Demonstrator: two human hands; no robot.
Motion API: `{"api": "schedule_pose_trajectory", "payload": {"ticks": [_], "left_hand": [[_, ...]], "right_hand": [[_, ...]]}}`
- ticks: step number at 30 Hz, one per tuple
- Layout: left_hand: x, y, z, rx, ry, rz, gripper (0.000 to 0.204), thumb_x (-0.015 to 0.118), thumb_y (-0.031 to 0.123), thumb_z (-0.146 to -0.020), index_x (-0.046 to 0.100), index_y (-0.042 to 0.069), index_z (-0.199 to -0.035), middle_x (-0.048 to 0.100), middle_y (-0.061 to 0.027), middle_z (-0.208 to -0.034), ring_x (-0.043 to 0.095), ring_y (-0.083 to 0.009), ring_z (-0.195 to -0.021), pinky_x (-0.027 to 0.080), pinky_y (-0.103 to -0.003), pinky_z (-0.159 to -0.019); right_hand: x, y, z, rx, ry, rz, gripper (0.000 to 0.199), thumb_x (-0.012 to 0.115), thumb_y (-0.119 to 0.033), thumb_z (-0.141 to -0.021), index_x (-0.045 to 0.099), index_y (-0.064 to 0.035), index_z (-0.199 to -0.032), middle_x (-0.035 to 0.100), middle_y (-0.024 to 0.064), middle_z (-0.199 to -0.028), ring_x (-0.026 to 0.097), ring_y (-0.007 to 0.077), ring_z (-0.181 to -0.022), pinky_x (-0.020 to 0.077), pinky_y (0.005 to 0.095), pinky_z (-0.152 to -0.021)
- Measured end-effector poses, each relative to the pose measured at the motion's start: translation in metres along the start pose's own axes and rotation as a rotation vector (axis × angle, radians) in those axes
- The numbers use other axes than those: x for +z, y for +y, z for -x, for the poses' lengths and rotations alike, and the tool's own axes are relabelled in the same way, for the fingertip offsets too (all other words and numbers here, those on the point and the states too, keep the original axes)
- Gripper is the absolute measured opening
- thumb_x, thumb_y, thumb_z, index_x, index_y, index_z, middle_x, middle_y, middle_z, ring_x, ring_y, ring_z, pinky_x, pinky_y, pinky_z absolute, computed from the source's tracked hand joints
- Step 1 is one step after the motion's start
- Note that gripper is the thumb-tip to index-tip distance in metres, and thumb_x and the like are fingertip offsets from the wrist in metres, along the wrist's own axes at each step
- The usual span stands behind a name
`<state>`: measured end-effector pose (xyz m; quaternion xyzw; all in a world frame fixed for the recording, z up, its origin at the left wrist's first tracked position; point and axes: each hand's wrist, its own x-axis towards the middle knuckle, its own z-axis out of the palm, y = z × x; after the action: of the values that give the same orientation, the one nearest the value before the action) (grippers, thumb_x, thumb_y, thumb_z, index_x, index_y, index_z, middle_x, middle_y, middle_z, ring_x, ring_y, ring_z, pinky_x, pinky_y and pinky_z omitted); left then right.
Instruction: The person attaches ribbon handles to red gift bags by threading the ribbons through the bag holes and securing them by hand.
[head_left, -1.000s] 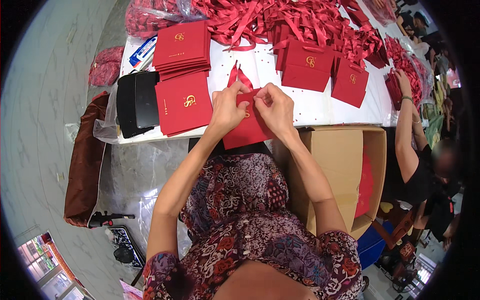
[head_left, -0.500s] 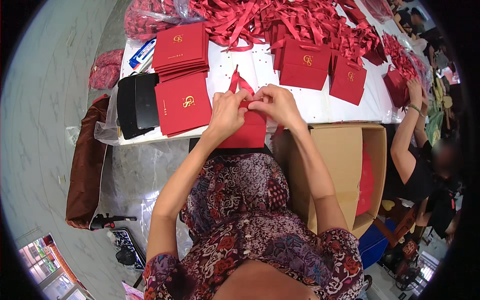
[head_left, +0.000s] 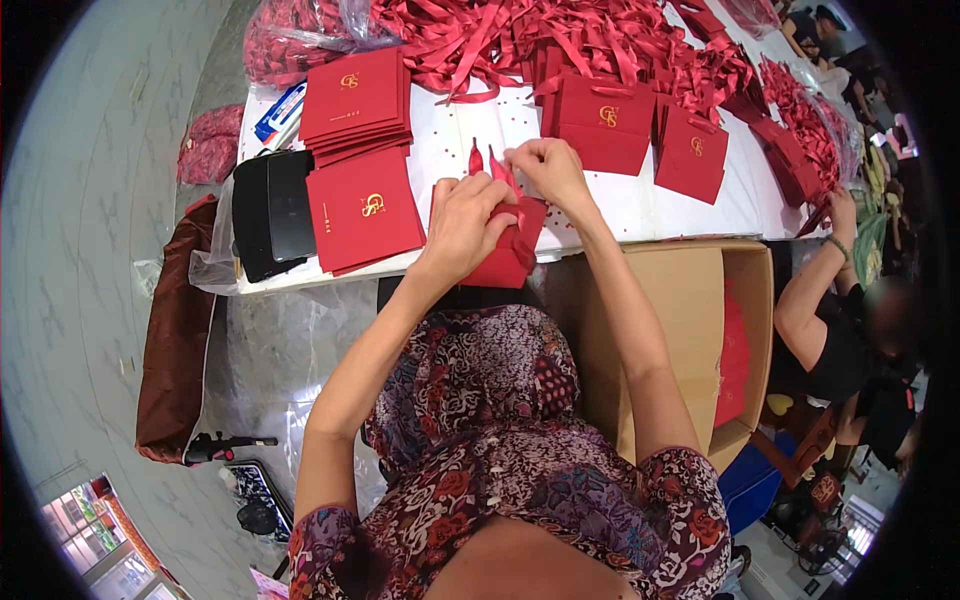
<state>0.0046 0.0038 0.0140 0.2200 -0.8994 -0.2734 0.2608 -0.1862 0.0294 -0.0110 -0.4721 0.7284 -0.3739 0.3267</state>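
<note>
At the near edge of the white surface (head_left: 640, 205), the left hand (head_left: 462, 222) clamps a red paper bag (head_left: 510, 250); the right hand (head_left: 545, 165) pinches its red ribbon (head_left: 497, 165).

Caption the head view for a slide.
Both hands, left hand and right hand, thread red ribbon through a red paper bag at a white table.

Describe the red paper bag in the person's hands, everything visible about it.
The red paper bag is flat and folded, matte red card or paper, lying tilted over the white table's near edge. The left hand presses on it; the right hand pinches a red ribbon at its top. Any emblem is hidden.
</note>
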Motion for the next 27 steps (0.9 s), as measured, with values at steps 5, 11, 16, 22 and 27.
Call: {"api": "schedule_pose_trajectory", "payload": {"ticks": [5,11,16,22,27], "left_hand": [[0.001,-0.011,0.0,-0.116,0.054,0.021,0.022,0.077,0.011,-0.076,0.065,0.007,-0.095,0.066,-0.0077,-0.09,0.063,-0.0267,-0.089,0.04,-0.037,-0.084],[0.003,-0.036,-0.006,-0.293,0.139,0.1,0.024,0.078,0.014,-0.075,0.065,0.007,-0.094,0.068,-0.0101,-0.093,0.066,-0.0283,-0.09,0.041,-0.04,-0.082],[0.008,-0.039,-0.012,-0.244,0.163,0.075,0.023,0.075,0.012,-0.077,0.064,0.006,-0.097,0.068,-0.0107,-0.094,0.067,-0.0295,-0.091,0.042,-0.042,-0.081],[0.022,-0.008,0.016,-0.363,0.311,0.567,0.029,0.056,0.018,-0.1,0.046,-0.003,-0.118,0.068,-0.0172,-0.085,0.066,-0.0262,-0.072,0.05,-0.034,-0.065],[0.031,0.004,0.047,-0.52,0.181,0.936,0.021,0.053,0.008,-0.1,0.046,-0.002,-0.117,0.066,-0.0073,-0.083,0.06,-0.0085,-0.075,0.048,-0.025,-0.067]], "right_hand": [[0.004,0.003,0.004,-0.152,0.368,-0.005,0.029,0.074,-0.033,-0.082,0.073,-0.004,-0.081,0.065,0.0102,-0.069,0.063,0.025,-0.065,0.0487,0.0368,-0.063],[-0.017,-0.02,0.057,-0.216,-0.099,0.167,0.031,0.08,-0.034,-0.078,0.07,-0.0043,-0.081,0.063,0.0084,-0.073,0.062,0.0231,-0.067,0.0488,0.0349,-0.064],[-0.003,-0.023,0.063,-0.157,-0.198,0.047,0.025,0.075,-0.023,-0.086,0.066,-0.0008,-0.08,0.064,0.0017,-0.071,0.055,0.0084,-0.061,0.0451,0.0276,-0.058],[0.025,-0.012,0.037,-0.087,-0.056,-0.402,0.027,0.072,-0.025,-0.09,0.067,0.0004,-0.086,0.065,0.0029,-0.066,0.056,0.005,-0.058,0.0441,0.0268,-0.053],[0.031,-0.013,0.031,-0.113,0.07,-0.201,0.021,0.071,-0.021,-0.092,0.065,-0.0008,-0.087,0.066,0.0,-0.071,0.057,0.0053,-0.062,0.0445,0.024,-0.056]]}}
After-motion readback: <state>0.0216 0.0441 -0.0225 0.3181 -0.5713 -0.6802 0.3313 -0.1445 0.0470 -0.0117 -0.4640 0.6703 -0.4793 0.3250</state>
